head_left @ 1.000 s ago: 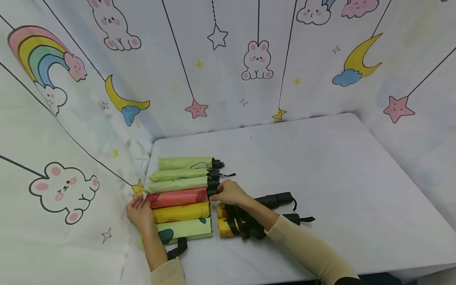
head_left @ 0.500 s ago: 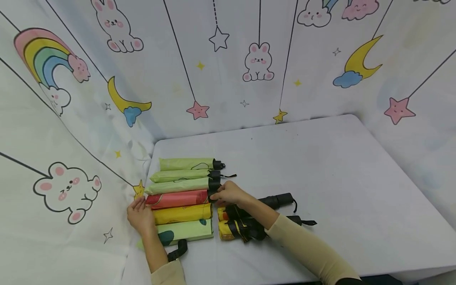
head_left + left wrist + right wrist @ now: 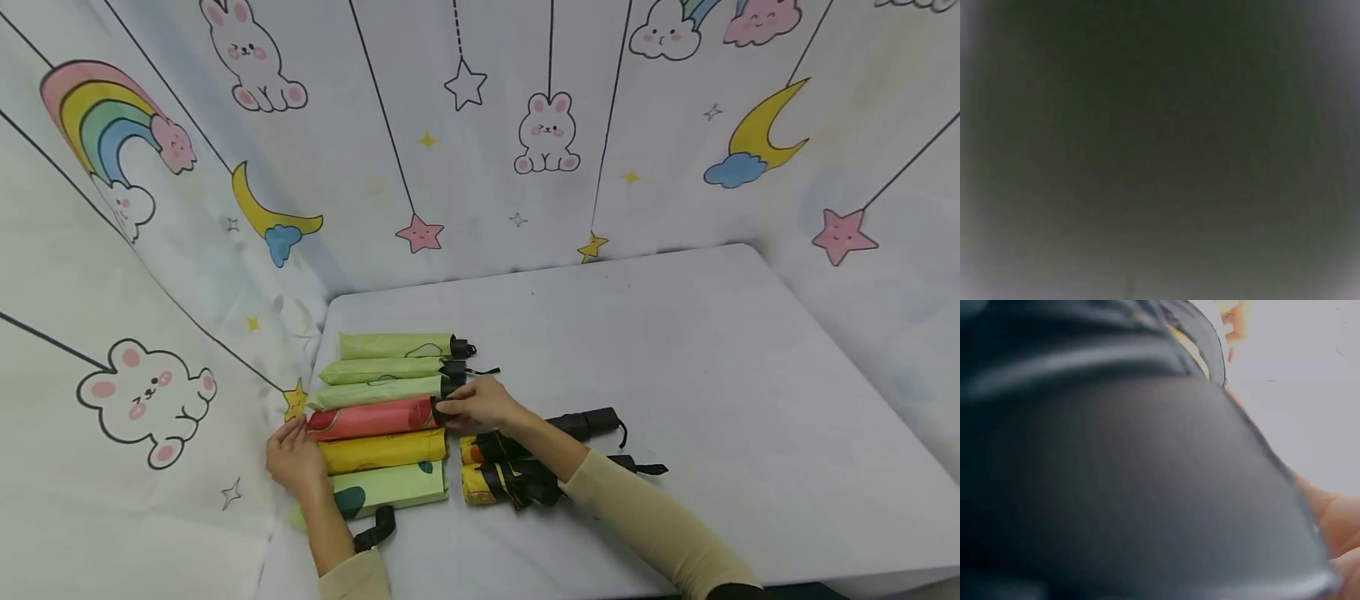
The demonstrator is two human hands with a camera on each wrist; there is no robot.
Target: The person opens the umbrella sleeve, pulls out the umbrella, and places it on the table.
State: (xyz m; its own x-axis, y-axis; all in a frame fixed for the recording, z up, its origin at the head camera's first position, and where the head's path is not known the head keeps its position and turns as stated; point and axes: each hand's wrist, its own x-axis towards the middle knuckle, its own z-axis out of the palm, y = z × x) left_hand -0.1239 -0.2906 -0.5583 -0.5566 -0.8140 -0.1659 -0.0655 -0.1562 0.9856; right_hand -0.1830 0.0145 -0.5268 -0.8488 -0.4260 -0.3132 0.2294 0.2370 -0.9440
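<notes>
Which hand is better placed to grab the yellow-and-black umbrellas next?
Probably the right hand, nearer those umbrellas; the left hand is at the far end of the red umbrella.

White table (image 3: 750, 392): passable far and right. Folded umbrellas (image 3: 371, 418) crowd left; right forearm (image 3: 630, 504) bars way above black-handled umbrellas (image 3: 534, 486).

Red umbrella (image 3: 375, 418) lies furled, black end directed to three o'clock; located near half past seven, head view.
</notes>
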